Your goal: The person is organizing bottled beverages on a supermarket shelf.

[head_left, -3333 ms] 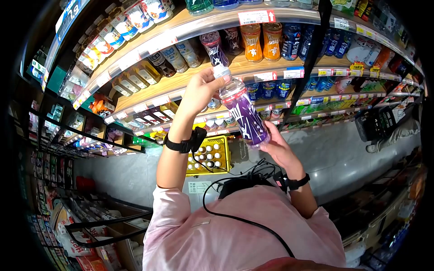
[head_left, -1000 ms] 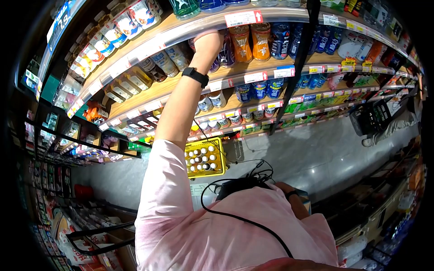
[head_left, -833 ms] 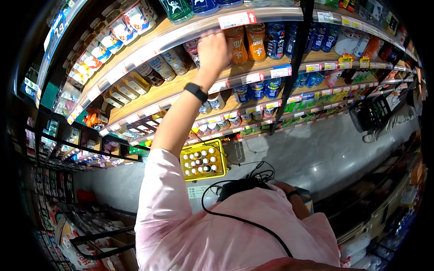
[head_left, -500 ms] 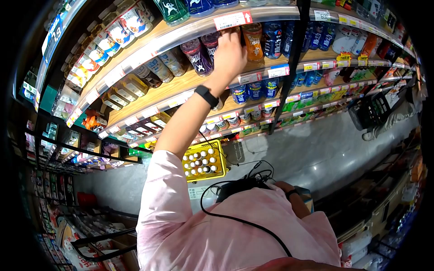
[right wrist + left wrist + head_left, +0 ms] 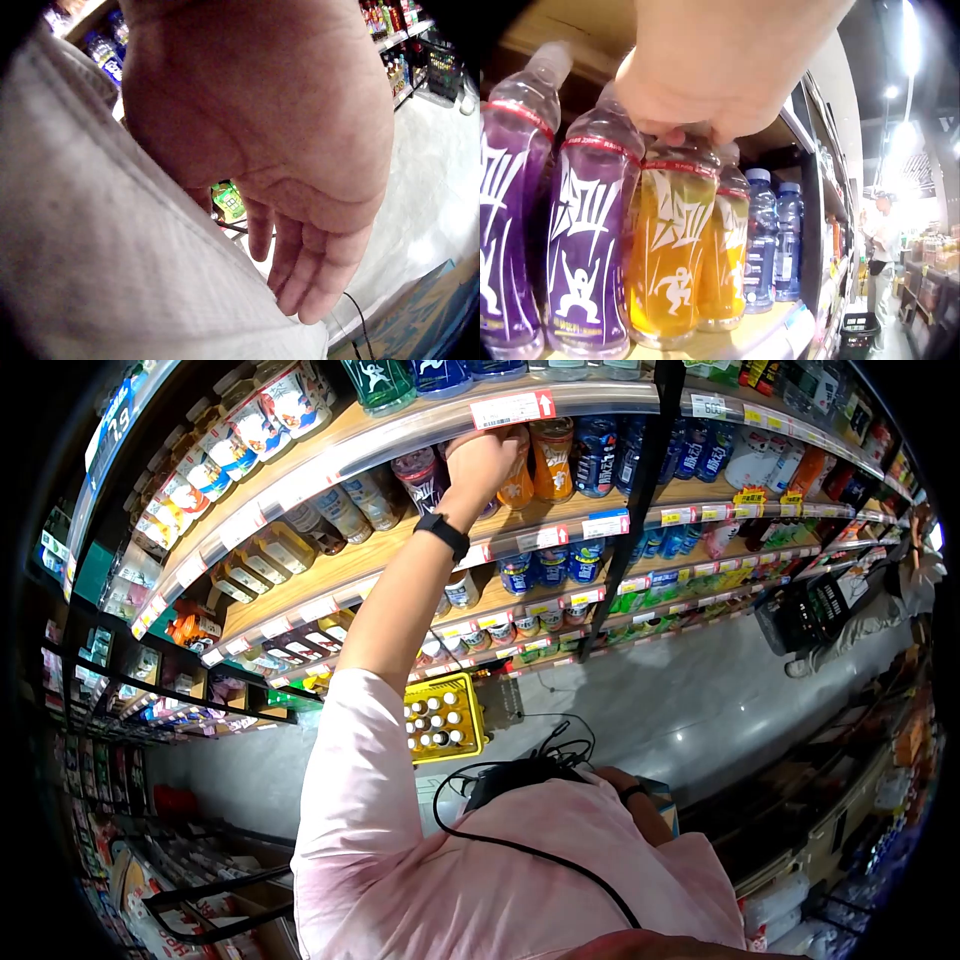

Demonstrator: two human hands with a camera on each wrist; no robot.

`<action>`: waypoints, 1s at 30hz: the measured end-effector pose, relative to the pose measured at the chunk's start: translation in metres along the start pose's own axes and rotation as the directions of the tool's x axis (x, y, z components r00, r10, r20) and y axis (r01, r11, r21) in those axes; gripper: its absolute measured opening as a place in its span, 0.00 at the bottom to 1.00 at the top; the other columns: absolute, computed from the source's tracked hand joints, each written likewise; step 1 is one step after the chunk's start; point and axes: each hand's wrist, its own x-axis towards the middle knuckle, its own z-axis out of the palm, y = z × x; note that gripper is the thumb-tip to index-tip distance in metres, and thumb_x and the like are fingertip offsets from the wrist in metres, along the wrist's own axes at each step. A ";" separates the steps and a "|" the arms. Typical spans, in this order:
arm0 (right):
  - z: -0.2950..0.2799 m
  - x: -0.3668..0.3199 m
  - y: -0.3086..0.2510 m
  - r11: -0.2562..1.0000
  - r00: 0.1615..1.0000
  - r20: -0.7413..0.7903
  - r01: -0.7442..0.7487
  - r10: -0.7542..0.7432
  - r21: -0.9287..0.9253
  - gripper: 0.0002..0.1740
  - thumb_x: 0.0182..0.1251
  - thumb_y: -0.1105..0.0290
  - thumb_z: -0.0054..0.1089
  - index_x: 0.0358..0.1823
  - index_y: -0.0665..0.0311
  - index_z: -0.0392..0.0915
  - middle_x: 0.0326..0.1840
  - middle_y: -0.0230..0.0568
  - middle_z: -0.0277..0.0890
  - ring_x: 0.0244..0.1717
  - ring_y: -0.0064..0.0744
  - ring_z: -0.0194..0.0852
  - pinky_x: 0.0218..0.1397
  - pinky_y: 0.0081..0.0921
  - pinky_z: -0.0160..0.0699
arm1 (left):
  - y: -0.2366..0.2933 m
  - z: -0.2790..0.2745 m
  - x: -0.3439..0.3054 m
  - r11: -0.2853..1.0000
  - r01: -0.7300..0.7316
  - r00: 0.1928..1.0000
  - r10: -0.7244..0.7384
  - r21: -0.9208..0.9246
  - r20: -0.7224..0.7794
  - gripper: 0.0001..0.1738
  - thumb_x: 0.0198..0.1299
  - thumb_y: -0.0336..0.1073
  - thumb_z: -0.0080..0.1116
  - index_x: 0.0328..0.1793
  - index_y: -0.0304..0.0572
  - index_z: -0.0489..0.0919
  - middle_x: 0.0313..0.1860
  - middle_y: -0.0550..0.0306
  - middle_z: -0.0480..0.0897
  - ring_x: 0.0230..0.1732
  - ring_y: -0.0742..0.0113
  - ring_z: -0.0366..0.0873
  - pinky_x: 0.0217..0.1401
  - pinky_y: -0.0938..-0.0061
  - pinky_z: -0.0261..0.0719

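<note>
My left hand [image 5: 482, 465] reaches onto the shelf and grips the top of an orange drink bottle [image 5: 671, 255] with a red neck band; the hand covers its cap. The bottle stands upright in the row. On its left stand purple drink bottles [image 5: 589, 247] of the same shape, the nearer one right beside it. A second orange bottle [image 5: 726, 247] stands just to its right. My right hand [image 5: 262, 127] hangs beside the light-coloured trousers [image 5: 112, 240], its fingers loosely extended and holding nothing.
Blue bottles [image 5: 760, 240] stand farther right on this shelf. A shelf edge with price tags [image 5: 510, 408] runs above. On the floor is a yellow crate [image 5: 478, 715] of capped bottles. Black cables [image 5: 560, 740] lie by my body. Another person [image 5: 881, 255] stands down the aisle.
Earlier both hands held a purple bottle before the shelf. My right hand has since dropped to my side. My left hand has moved from the purple bottles right to the orange one.
</note>
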 end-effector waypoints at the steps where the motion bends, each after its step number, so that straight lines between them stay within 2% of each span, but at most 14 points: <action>1: 0.001 0.002 0.003 0.998 1.000 0.000 0.030 -0.030 -0.046 0.24 0.68 0.50 0.51 0.49 0.63 0.82 0.52 0.52 0.83 0.52 0.49 0.81 0.53 0.41 0.75 | 0.002 -0.004 -0.007 1.000 0.001 0.998 -0.002 -0.017 -0.058 0.21 0.63 0.52 0.56 0.49 0.46 0.86 0.38 0.42 0.86 0.41 0.43 0.85 0.45 0.56 0.82; 6: 0.005 0.007 0.013 0.999 1.000 -0.013 -0.005 0.006 0.048 0.26 0.67 0.48 0.52 0.50 0.62 0.82 0.54 0.51 0.83 0.55 0.46 0.81 0.54 0.39 0.75 | 0.006 -0.001 -0.052 0.886 -0.170 0.924 -0.009 -0.432 -0.381 0.27 0.56 0.40 0.71 0.59 0.37 0.77 0.47 0.43 0.84 0.45 0.51 0.85 0.47 0.64 0.81; 8: 0.002 0.010 0.008 0.999 0.999 -0.020 0.041 -0.041 0.018 0.26 0.66 0.47 0.53 0.51 0.62 0.82 0.55 0.51 0.83 0.55 0.44 0.81 0.54 0.39 0.75 | 0.004 -0.001 -0.072 0.899 -0.196 0.935 0.051 -0.392 -0.351 0.28 0.56 0.33 0.72 0.62 0.39 0.75 0.53 0.47 0.82 0.47 0.58 0.84 0.45 0.69 0.81; 10: -0.010 0.000 -0.014 0.963 0.980 0.038 -0.197 0.193 0.184 0.27 0.66 0.47 0.54 0.52 0.61 0.82 0.56 0.51 0.82 0.56 0.44 0.81 0.55 0.39 0.75 | 0.005 -0.002 -0.089 0.894 -0.176 0.959 0.061 -0.413 -0.278 0.27 0.56 0.31 0.71 0.62 0.40 0.75 0.54 0.48 0.82 0.49 0.57 0.84 0.46 0.69 0.82; 14: -0.032 -0.009 -0.044 0.986 0.984 0.069 -0.164 0.162 0.021 0.25 0.65 0.50 0.58 0.55 0.59 0.81 0.57 0.52 0.82 0.56 0.46 0.81 0.55 0.39 0.77 | -0.007 0.002 -0.109 0.851 -0.386 0.908 0.282 -0.357 -0.310 0.28 0.53 0.25 0.67 0.62 0.39 0.73 0.59 0.46 0.80 0.59 0.44 0.79 0.58 0.60 0.80; 16: -0.032 0.025 -0.011 0.785 0.887 0.180 -0.461 0.426 0.415 0.26 0.64 0.53 0.60 0.60 0.58 0.79 0.57 0.52 0.81 0.57 0.51 0.80 0.58 0.39 0.77 | -0.003 -0.012 -0.115 0.839 -0.430 0.893 0.341 -0.332 -0.295 0.29 0.52 0.25 0.67 0.62 0.38 0.73 0.59 0.45 0.80 0.59 0.44 0.78 0.58 0.60 0.80; 17: -0.032 0.039 0.027 0.915 0.989 0.022 -0.146 0.149 0.377 0.27 0.65 0.55 0.60 0.61 0.61 0.77 0.58 0.54 0.80 0.58 0.53 0.78 0.59 0.38 0.77 | 0.001 -0.022 -0.121 0.825 -0.471 0.877 0.399 -0.312 -0.268 0.29 0.52 0.24 0.67 0.62 0.37 0.72 0.59 0.45 0.80 0.60 0.44 0.78 0.59 0.59 0.79; 19: -0.079 0.066 0.016 1.000 0.998 -0.069 -0.003 0.002 -0.021 0.26 0.69 0.57 0.59 0.62 0.65 0.74 0.61 0.58 0.76 0.59 0.55 0.76 0.58 0.39 0.77 | 0.012 -0.050 -0.130 0.795 -0.499 0.863 0.417 -0.345 -0.287 0.30 0.51 0.28 0.70 0.62 0.38 0.73 0.57 0.43 0.80 0.55 0.43 0.79 0.55 0.59 0.80; 20: -0.102 0.078 -0.006 0.962 0.937 -0.295 -0.114 0.187 0.247 0.25 0.70 0.63 0.60 0.64 0.65 0.72 0.59 0.54 0.78 0.56 0.49 0.78 0.55 0.38 0.78 | 0.019 -0.065 -0.133 0.794 -0.519 0.847 0.428 -0.316 -0.316 0.30 0.51 0.29 0.71 0.62 0.38 0.73 0.55 0.43 0.80 0.54 0.43 0.80 0.53 0.60 0.81; 21: -0.134 0.028 -0.092 0.905 0.831 -0.555 0.203 0.043 0.375 0.20 0.68 0.63 0.61 0.58 0.61 0.76 0.44 0.33 0.78 0.35 0.23 0.74 0.35 0.22 0.75 | 0.029 -0.082 -0.134 0.783 -0.531 0.828 0.399 -0.324 -0.394 0.29 0.53 0.32 0.72 0.60 0.39 0.74 0.51 0.44 0.81 0.49 0.47 0.81 0.48 0.64 0.81; 24: -0.212 -0.026 -0.227 0.425 0.805 -0.543 0.589 -0.238 0.687 0.36 0.69 0.70 0.58 0.77 0.58 0.57 0.69 0.44 0.68 0.64 0.38 0.72 0.63 0.37 0.77 | 0.048 -0.119 -0.136 0.598 -0.208 0.949 -0.070 -0.774 -0.309 0.24 0.55 0.34 0.75 0.55 0.37 0.76 0.50 0.56 0.82 0.45 0.71 0.80 0.42 0.76 0.80; 26: -0.227 -0.051 -0.296 0.043 0.611 -0.634 0.735 -0.475 0.676 0.45 0.70 0.62 0.59 0.82 0.55 0.44 0.78 0.50 0.57 0.75 0.48 0.61 0.73 0.49 0.67 | 0.056 -0.144 -0.132 0.434 -0.102 0.954 -0.212 -0.895 -0.212 0.22 0.56 0.32 0.73 0.54 0.34 0.77 0.45 0.58 0.84 0.42 0.75 0.81 0.42 0.78 0.80; 28: -0.222 -0.078 -0.357 -0.071 0.523 -0.654 0.749 -0.547 0.659 0.46 0.69 0.54 0.61 0.82 0.57 0.46 0.79 0.52 0.56 0.76 0.50 0.60 0.72 0.52 0.66 | 0.048 -0.153 -0.132 0.199 0.017 0.970 -0.239 -0.980 -0.032 0.16 0.59 0.31 0.70 0.50 0.35 0.79 0.39 0.58 0.85 0.38 0.75 0.83 0.44 0.78 0.81; 30: -0.204 -0.084 -0.376 -0.256 0.493 -0.453 0.416 -0.743 0.873 0.50 0.66 0.55 0.67 0.81 0.55 0.44 0.74 0.50 0.64 0.74 0.52 0.64 0.71 0.54 0.70 | 0.039 -0.150 -0.135 0.053 0.129 0.967 -0.229 -0.990 0.113 0.14 0.61 0.32 0.69 0.49 0.36 0.80 0.39 0.58 0.86 0.38 0.75 0.83 0.43 0.78 0.81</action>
